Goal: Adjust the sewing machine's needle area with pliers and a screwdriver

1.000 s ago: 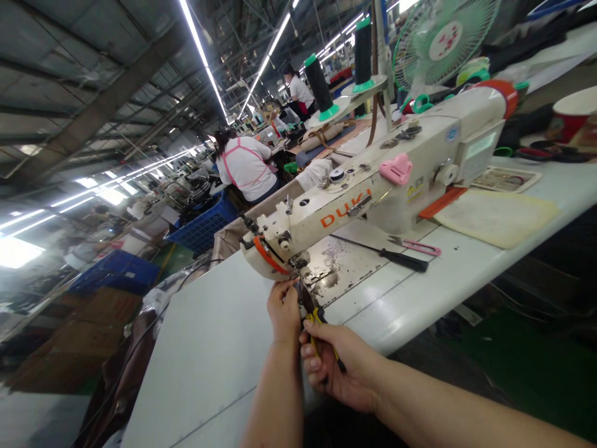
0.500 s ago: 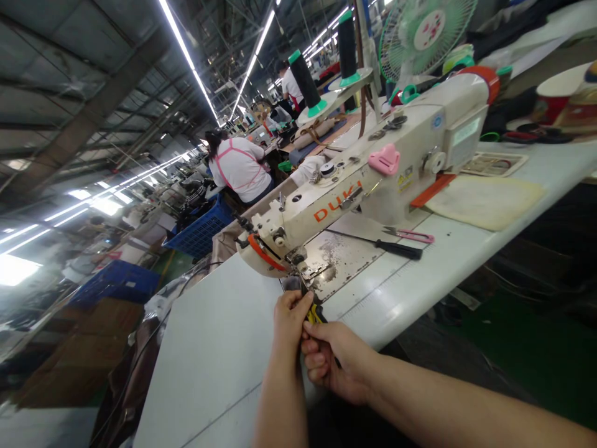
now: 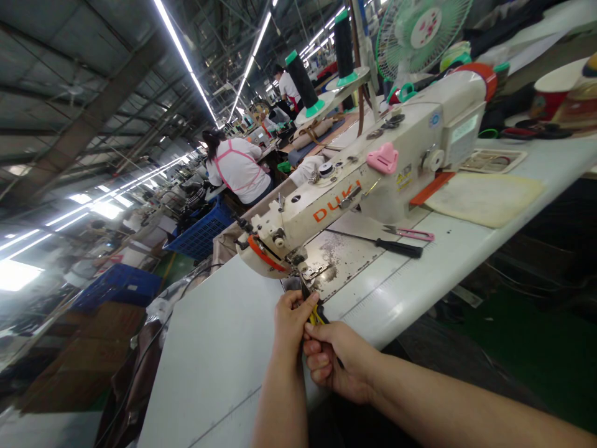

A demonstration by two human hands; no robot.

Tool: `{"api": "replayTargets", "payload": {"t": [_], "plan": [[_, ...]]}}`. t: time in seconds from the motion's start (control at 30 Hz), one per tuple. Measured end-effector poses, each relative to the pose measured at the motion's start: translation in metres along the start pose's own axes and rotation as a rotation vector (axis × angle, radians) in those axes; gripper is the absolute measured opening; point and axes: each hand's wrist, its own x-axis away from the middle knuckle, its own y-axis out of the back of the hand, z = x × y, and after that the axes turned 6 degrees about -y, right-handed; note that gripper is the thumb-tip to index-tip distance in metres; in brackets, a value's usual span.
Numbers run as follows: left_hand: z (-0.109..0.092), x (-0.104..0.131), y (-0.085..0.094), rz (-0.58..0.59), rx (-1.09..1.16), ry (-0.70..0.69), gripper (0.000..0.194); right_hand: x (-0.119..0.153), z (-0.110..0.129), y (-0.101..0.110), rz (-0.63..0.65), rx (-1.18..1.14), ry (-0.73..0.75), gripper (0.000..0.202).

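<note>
My right hand (image 3: 340, 364) is closed around pliers (image 3: 318, 315) with yellow and black handles at the front edge of the sewing machine bed. Beside it, touching the head of the pliers, my left hand (image 3: 291, 320) has its thumb and fingers pinched together. What lies between those fingers is hidden. Both hands sit just below the needle area of the sewing machine (image 3: 326, 202), by its worn metal bed plate (image 3: 347, 264).
A black-handled screwdriver (image 3: 398, 247) and pink thread snips (image 3: 408, 233) lie on the white table (image 3: 209, 348). To the right are a yellowish cloth (image 3: 485, 198) and a small tray (image 3: 494, 160). Black thread cones (image 3: 302, 84) and a fan (image 3: 424, 34) stand behind; a person (image 3: 237, 168) sits beyond.
My left thumb has shifted slightly to the right over the pliers. My right hand keeps its grip almost in place, and the view has moved a little.
</note>
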Motion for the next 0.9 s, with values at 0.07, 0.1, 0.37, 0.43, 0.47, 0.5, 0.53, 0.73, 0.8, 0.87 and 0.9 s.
{"api": "replayTargets", "payload": {"t": [0.07,0.1,0.37,0.43,0.47,0.5,0.53,0.73,0.8,0.87,0.9], "plan": [[0.0,0.0,0.0,0.002,0.0,-0.004,0.057,-0.001,0.0,0.0,0.003,0.0,-0.002,0.034],[0.0,0.0,0.0,0.003,0.001,-0.005,0.056,-0.002,0.0,0.0,0.004,0.001,-0.003,0.034],[-0.002,0.001,0.001,0.003,0.015,-0.033,0.055,-0.001,0.0,0.0,0.014,0.021,-0.008,0.033],[-0.004,0.002,0.001,-0.003,0.013,-0.047,0.054,-0.001,0.0,0.0,0.017,0.025,-0.008,0.034],[-0.005,0.002,0.001,-0.004,0.01,-0.05,0.054,0.0,0.0,-0.001,0.02,0.027,-0.009,0.034],[-0.006,0.002,0.001,0.0,0.007,-0.051,0.053,-0.001,0.0,0.0,0.025,0.028,-0.011,0.034],[-0.007,0.003,0.002,0.005,0.007,-0.052,0.051,-0.001,0.0,0.0,0.032,0.029,-0.013,0.033],[-0.005,0.005,0.008,-0.023,0.106,-0.114,0.033,-0.005,0.001,0.008,0.091,0.02,-0.041,0.027],[-0.003,0.005,0.009,-0.015,0.08,-0.119,0.027,-0.006,0.0,0.01,0.112,0.016,-0.05,0.026],[-0.003,0.005,0.01,0.003,0.03,-0.093,0.027,-0.008,0.0,0.011,0.128,0.009,-0.056,0.025],[-0.003,0.004,0.01,0.011,0.009,-0.076,0.029,-0.008,-0.001,0.012,0.134,0.009,-0.057,0.026]]}}
